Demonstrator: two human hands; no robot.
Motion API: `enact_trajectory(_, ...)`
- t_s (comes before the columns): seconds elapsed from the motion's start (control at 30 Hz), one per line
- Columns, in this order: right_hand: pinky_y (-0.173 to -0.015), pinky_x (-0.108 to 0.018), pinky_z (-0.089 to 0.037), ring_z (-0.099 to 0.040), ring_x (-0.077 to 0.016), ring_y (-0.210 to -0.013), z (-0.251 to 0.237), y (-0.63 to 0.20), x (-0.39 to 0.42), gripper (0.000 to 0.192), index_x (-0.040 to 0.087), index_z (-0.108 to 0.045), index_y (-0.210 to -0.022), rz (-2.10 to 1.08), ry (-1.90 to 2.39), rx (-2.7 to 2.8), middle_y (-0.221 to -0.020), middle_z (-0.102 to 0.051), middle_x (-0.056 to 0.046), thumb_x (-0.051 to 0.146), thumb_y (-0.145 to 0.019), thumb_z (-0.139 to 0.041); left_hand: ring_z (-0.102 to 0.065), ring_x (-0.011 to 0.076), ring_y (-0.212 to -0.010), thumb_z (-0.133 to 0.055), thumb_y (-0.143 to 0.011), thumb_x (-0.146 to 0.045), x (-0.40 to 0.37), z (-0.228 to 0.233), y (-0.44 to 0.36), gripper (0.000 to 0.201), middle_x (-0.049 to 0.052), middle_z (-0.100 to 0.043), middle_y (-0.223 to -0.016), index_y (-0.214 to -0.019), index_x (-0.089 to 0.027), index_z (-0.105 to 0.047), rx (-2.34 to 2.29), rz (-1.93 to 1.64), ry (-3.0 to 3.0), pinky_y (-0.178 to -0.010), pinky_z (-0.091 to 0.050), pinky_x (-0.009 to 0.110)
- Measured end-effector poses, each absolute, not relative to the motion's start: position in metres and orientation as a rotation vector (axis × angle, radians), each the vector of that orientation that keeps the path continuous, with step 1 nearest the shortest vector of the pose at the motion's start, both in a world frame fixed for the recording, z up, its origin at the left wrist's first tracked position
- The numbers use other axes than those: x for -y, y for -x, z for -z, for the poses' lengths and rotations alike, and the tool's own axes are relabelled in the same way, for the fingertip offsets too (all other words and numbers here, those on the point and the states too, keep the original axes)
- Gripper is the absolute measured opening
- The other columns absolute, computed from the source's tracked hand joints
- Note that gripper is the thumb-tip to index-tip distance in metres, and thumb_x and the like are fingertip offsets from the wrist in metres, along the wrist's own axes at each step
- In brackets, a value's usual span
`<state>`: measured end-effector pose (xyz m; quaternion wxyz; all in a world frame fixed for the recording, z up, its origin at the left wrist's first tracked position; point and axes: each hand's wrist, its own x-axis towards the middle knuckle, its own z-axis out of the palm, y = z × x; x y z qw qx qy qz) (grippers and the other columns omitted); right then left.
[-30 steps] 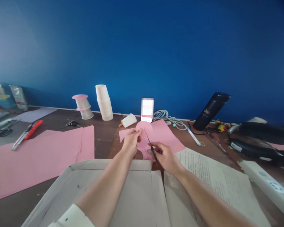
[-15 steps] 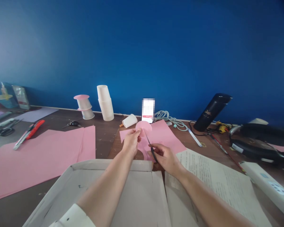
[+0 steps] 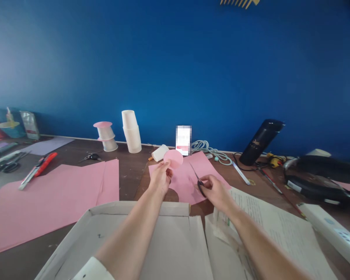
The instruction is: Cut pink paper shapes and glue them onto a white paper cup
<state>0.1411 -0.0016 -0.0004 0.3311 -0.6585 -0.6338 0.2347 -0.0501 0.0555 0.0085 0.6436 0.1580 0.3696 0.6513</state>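
A round pink paper disc (image 3: 174,158) is pinched in my left hand (image 3: 161,177), held up above the table at the centre. My right hand (image 3: 215,191) grips a pair of dark-handled scissors (image 3: 200,182), whose blades point up and left, apart from the disc. Below both hands lies a pink paper sheet (image 3: 204,167) with a curved cut-out in its near left side. Behind the disc, a white paper cup (image 3: 160,153) lies on its side, and a lit phone (image 3: 183,140) stands against the wall.
Stacked white cups (image 3: 131,132) and a cup pair with pink discs (image 3: 106,136) stand at the back. To the left are pink sheets (image 3: 61,190) and a red utility knife (image 3: 41,167). A black flask (image 3: 261,142), headphones (image 3: 323,182) and a power strip (image 3: 332,229) lie right. Cardboard (image 3: 163,241) is nearest.
My right hand has moved right with the scissors, away from the disc. The disc in my left hand has shifted slightly left and tilted. The view has tipped up a little.
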Motion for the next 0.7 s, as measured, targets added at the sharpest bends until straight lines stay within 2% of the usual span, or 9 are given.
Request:
enact_trajectory(0.2,-0.068,-0.03,-0.042,-0.061,-0.0218,-0.085,-0.006,-0.17,-0.009,0.034,0.022,-0.057,-0.093,-0.249,1.958,1.552,-0.094,-0.066,-0.006,0.048,-0.072,-0.059,-0.041,0.0034,-0.046,-0.076,-0.057,-0.029,-0.053,-0.001,0.047,0.026,-0.004,-0.05,-0.057,-0.067,-0.015,-0.057,-1.031,-1.363,-0.647,-0.046,-0.035,0.016)
enact_trajectory(0.37,-0.065,-0.035,-0.042,-0.061,-0.0268,-0.088,-0.015,-0.204,-0.018,0.034,0.026,-0.06,-0.096,-0.061,2.256,1.449,-0.097,-0.064,-0.008,0.048,-0.071,-0.058,-0.044,0.0071,-0.05,-0.072,-0.06,-0.039,-0.047,0.001,0.043,0.027,-0.002,-0.052,-0.059,-0.066,-0.015,-0.06,-1.169,-1.168,-0.989,-0.048,-0.036,0.019)
enact_trajectory(0.53,-0.067,-0.04,-0.043,-0.061,-0.0311,-0.091,-0.017,-0.233,-0.019,0.034,0.023,-0.065,-0.096,-0.077,2.489,1.374,-0.103,-0.061,-0.014,0.045,-0.072,-0.056,-0.042,0.0091,-0.048,-0.072,-0.058,-0.04,-0.039,-0.002,0.039,0.028,-0.002,-0.05,-0.055,-0.06,-0.016,-0.058,-1.184,-1.008,-1.2,-0.046,-0.031,0.02)
enact_trajectory(0.7,-0.068,-0.038,-0.044,-0.062,-0.0309,-0.091,-0.019,-0.241,-0.018,0.024,0.025,-0.071,-0.086,-0.175,2.508,1.446,-0.098,-0.066,-0.011,0.039,-0.067,-0.063,-0.04,0.0085,-0.045,-0.067,-0.064,-0.036,-0.038,0.002,0.038,0.027,-0.003,-0.045,-0.052,-0.055,-0.017,-0.05,-1.244,-0.919,-1.358,-0.045,-0.029,0.02)
